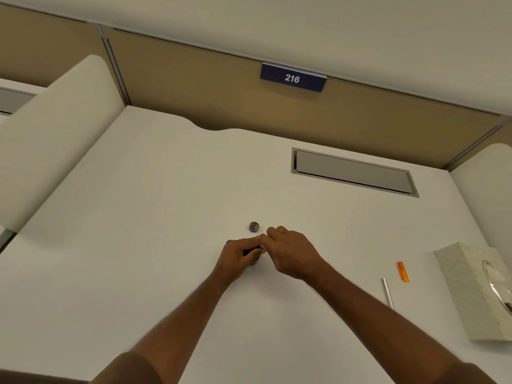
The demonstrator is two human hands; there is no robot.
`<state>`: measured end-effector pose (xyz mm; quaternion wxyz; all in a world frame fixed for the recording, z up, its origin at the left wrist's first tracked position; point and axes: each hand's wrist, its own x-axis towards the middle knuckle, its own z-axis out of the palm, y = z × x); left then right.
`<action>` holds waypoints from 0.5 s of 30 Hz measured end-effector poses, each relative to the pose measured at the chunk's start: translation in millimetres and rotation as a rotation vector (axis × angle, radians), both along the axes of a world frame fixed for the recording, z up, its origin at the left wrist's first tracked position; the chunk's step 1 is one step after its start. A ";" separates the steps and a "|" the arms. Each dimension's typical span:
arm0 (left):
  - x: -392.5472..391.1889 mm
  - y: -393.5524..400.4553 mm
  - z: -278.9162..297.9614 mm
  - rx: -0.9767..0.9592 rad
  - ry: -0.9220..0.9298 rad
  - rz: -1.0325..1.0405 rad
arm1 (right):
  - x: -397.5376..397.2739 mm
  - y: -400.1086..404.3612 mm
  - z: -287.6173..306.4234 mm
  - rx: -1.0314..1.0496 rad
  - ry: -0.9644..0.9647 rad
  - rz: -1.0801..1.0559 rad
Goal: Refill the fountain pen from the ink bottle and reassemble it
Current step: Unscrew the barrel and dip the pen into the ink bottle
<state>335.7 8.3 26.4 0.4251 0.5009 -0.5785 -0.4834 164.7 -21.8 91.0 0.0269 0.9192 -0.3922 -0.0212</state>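
Wide bare room is left on the white desk (138,217) toward 9 o'clock. Near the middle, a dark pen part (251,251) is gripped by the closed left hand (237,257), above a small bottle (254,262). The curled right hand (291,252) touches it; its hold cannot be told. A round cap (254,227) lies at 12 o'clock, a box (476,289) at 3 o'clock.

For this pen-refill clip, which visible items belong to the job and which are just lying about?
Job items:
left hand gripping a dark part
right hand meeting it
round cap
orange pen piece
silver pen tube

Lying about:
tissue box
desk cable hatch
216 sign
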 end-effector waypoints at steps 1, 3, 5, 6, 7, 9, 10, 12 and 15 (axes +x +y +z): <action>0.1 0.3 0.8 -0.006 -0.010 -0.001 | 0.5 0.9 0.4 0.000 -0.002 -0.002; 0.5 0.4 2.8 -0.020 -0.035 -0.009 | 2.2 1.8 1.7 0.003 -0.013 -0.002; 0.9 0.3 4.2 -0.030 -0.042 -0.009 | 3.6 1.9 2.2 0.004 -0.023 -0.006; 0.8 0.1 4.8 -0.036 -0.042 -0.007 | 4.6 2.1 2.4 0.005 -0.027 -0.006; 0.8 0.2 5.5 -0.044 -0.039 -0.008 | 5.1 1.9 0.9 0.007 -0.036 -0.004; 0.3 0.0 4.8 -0.062 -0.037 -0.005 | 5.4 2.2 -1.5 0.020 -0.051 -0.019; 0.1 -0.1 4.2 -0.075 -0.043 -0.001 | 5.3 2.7 -2.3 0.024 -0.067 -0.043; 0.8 -0.7 2.2 -0.094 -0.064 -0.006 | 4.3 4.4 -2.5 0.016 -0.074 -0.100; 1.8 -0.6 -0.6 -0.100 -0.071 -0.005 | 4.5 7.0 -0.3 0.040 -0.087 -0.176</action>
